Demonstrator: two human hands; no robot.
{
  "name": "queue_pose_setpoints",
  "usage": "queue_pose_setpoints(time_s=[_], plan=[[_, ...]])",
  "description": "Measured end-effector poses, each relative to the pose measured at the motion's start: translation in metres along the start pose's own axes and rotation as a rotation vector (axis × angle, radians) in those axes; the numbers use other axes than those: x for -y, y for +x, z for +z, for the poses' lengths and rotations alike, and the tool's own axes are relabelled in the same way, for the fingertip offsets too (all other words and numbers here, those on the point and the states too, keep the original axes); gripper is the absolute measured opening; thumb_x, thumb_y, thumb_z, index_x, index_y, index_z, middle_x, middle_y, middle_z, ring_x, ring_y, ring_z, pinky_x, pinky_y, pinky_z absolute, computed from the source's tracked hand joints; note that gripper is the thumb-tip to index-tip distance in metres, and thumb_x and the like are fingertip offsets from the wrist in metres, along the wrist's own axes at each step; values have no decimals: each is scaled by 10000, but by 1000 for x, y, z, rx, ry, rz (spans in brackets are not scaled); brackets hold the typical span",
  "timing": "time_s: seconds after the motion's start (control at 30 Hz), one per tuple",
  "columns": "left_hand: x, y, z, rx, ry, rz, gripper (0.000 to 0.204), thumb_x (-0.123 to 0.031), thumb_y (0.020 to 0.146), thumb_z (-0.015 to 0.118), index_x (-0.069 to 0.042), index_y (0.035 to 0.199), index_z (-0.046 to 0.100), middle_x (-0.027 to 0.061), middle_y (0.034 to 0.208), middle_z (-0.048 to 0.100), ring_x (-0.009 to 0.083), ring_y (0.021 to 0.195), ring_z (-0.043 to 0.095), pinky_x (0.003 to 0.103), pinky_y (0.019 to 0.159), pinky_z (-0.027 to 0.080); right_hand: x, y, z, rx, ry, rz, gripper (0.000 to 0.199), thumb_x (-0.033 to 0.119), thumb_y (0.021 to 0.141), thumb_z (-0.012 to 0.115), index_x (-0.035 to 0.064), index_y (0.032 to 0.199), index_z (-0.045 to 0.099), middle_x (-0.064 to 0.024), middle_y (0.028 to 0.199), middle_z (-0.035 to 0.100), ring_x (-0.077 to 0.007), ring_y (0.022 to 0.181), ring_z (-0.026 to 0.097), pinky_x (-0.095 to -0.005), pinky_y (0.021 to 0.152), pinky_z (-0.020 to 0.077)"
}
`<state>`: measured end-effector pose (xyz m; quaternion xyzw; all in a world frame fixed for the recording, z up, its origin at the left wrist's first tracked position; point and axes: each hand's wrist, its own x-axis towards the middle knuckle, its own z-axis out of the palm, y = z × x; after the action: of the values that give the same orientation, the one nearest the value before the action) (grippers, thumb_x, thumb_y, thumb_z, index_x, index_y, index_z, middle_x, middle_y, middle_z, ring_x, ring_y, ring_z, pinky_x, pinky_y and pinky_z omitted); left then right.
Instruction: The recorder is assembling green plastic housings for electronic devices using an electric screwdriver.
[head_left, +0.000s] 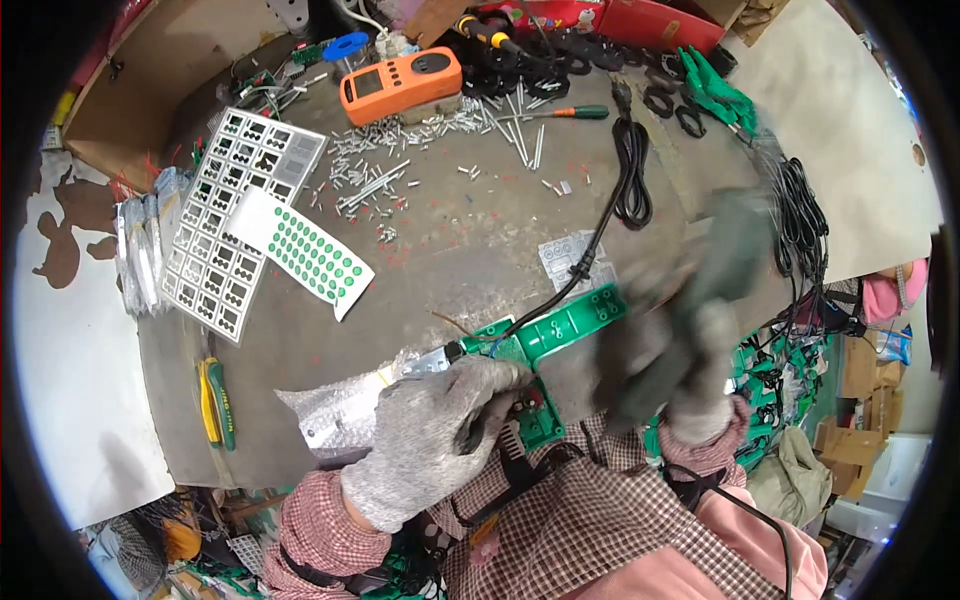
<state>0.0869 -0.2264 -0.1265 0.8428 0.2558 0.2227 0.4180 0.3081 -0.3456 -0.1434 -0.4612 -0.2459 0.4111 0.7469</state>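
My left hand (435,435), in a grey knitted glove, is closed at the edge of a green plastic housing (545,427), its fingertips pinched on the near part. What lies between them is hidden. The housing has a second green half or lid (575,325) beside it, and a black power cord (556,300) runs into it. Thin wires show at its far end. To the right, my right hand (708,350) is smeared by motion, also gloved, around a long dark green tool (735,245) whose exact kind the blur hides. Bubble wrap (335,415) lies under my left hand.
A sticker sheet with green ovals (315,255) overlaps a larger label sheet (240,160). Loose metal pins (370,150), an orange meter (400,85) and a screwdriver (585,113) lie farther back. Yellow-green snips (215,405) sit at left, coiled black cords (800,220) at right.
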Motion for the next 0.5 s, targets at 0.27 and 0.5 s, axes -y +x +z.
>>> queue_pose_setpoints(time_s=[0.27,0.5], plan=[[18,-7,-14,229,2,194,402,120,703,684,-59,1057,748,79,869,657,301,769,654,398,665,511,29,23,-25,-292,-368,-551,781,478,892,680,-57,1407,435,-251,1112,665,-166,676,644,-280,562,550],[17,-5,-17,344,95,214,563,87,680,708,-28,1231,671,103,860,657,320,749,650,406,641,502,27,15,-38,-73,-256,-453,809,456,893,690,-76,1424,394,-274,1119,665,-204,752,698,-316,594,601]])
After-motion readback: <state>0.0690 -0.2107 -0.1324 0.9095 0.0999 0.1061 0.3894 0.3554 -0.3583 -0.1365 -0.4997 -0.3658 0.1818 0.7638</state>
